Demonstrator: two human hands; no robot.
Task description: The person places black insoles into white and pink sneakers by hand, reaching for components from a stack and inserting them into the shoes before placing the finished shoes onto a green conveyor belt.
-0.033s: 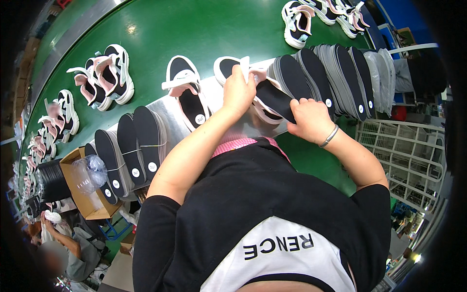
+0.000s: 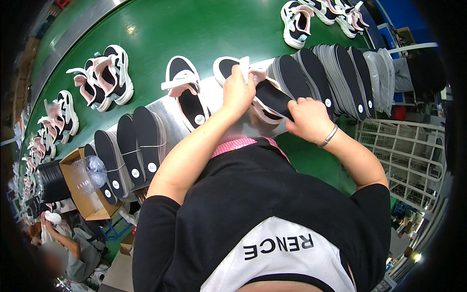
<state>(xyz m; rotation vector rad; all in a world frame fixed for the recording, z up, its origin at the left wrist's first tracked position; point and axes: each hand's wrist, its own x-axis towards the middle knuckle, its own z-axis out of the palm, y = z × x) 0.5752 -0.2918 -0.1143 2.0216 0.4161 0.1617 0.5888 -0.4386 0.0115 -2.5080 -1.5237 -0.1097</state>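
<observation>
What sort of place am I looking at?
Probably a shoe factory: matching sneakers sit along a green work surface, stacked insoles stand nearby, and the right hand holds a black insole partly inside a shoe.

Shirt (image 2: 233, 192): I see large dark capitals (image 2: 279, 246) on its white panel (image 2: 233, 272), upside down.
Left insole stacks (image 2: 127, 136): round white stickers (image 2: 152, 167) bearing dark digits.
Right insole stacks (image 2: 345, 78): more round stickers (image 2: 361, 108).
Standing shoe (image 2: 182, 65): another, on the insole (image 2: 190, 103).
</observation>
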